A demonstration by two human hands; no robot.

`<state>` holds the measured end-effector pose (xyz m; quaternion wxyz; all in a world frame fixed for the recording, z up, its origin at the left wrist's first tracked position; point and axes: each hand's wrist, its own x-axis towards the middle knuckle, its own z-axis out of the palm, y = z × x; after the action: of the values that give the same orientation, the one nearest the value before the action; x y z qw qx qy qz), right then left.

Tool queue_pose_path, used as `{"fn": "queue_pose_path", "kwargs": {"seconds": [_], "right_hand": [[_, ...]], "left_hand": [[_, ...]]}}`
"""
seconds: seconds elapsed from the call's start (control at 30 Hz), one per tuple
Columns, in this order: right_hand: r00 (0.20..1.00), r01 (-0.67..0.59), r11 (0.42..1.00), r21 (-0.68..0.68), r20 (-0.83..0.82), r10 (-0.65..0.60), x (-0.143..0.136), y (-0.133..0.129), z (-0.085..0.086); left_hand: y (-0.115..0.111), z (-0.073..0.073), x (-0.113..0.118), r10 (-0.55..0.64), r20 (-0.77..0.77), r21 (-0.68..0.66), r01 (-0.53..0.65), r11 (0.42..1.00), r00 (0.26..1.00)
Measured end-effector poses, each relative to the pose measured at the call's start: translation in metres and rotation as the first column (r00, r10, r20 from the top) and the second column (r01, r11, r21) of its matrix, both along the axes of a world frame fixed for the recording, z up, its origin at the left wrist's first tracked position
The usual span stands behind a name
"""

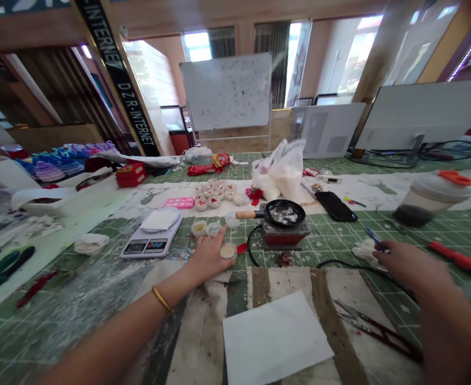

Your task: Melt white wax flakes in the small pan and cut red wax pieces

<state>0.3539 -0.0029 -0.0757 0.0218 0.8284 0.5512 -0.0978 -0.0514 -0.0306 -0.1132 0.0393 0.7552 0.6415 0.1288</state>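
Observation:
My left hand [210, 255] is closed around a small clear cup [228, 251] with pale contents, its thumb and fingers at the cup's sides. Two more small cups, one with yellowish contents [199, 229], stand just beyond it. In my right hand [395, 259] is a thin blue tool [371, 234], pinched by the fingertips above a crumpled white tissue [367, 250]. Between the hands, a small black pan [285, 214] with white bits in it rests on a red and grey heater [285, 238]; its wooden handle [248, 215] points left.
A kitchen scale [151, 240] stands at left. White paper [277, 339] lies in front, scissors [379, 331] at lower right. Behind are several filled cups [214, 202], a pink mould [179, 202], plastic bags [285, 171], a phone [335, 206] and a shaker bottle [431, 198].

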Motion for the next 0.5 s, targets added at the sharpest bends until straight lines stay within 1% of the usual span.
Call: {"fn": "queue_pose_path", "kwargs": {"seconds": [0.1,0.2,0.33,0.4,0.5], "right_hand": [[1.0,-0.019,1.0,-0.003,0.004,0.019,0.001,-0.001,-0.001],[0.999,-0.05,0.999,0.003,0.003,0.05,-0.001,-0.003,-0.002],[0.996,-0.084,0.996,0.002,0.008,0.084,-0.005,-0.005,-0.003],[0.994,-0.108,0.994,-0.004,0.007,0.108,-0.007,-0.005,-0.003],[0.991,-0.132,0.991,-0.011,0.009,0.132,-0.008,-0.005,-0.005]], "left_hand": [[-0.002,0.002,-0.002,-0.031,-0.008,-0.005,0.031,1.0,0.999],[-0.005,0.009,-0.001,-0.068,-0.045,0.023,0.069,0.997,0.997],[-0.008,0.019,0.015,-0.159,-0.126,0.075,0.169,0.983,0.979],[-0.006,0.018,0.027,-0.203,-0.172,0.077,0.218,0.973,0.964],[0.001,0.01,0.043,-0.22,-0.228,0.08,0.243,0.967,0.949]]}}
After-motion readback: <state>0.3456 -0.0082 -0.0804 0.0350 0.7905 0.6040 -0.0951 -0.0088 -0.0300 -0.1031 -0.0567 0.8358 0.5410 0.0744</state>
